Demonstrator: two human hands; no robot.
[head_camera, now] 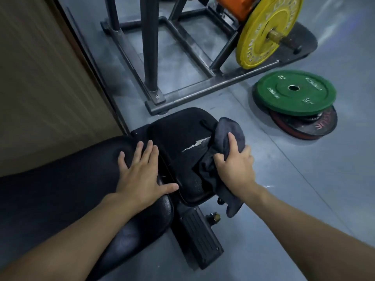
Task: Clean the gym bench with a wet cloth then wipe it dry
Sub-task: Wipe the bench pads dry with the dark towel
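Left grip (140, 175) rests flat on bench (60, 189). Right grip (235, 165) clutches cloth (229, 130) on seat pad (178, 134); green plate (294, 92) at 2 o'clock.

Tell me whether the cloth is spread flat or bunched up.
Bunched up. The grey cloth lies crumpled on the seat pad, gripped by the right hand, one end hanging over the pad's edge.

Black padded gym bench (60, 199) on grey tiled floor (284, 189). Left hand (140, 175) lies flat on the near back pad (81, 163); a crumpled dark grey cloth (225, 128), gripped by the right hand (235, 163), drapes the torn seat pad (174, 130) at its right edge. On the floor, far right: green weight plate (280, 98) atop a black-and-red plate (316, 126); dark steel rack base (203, 88) beyond.
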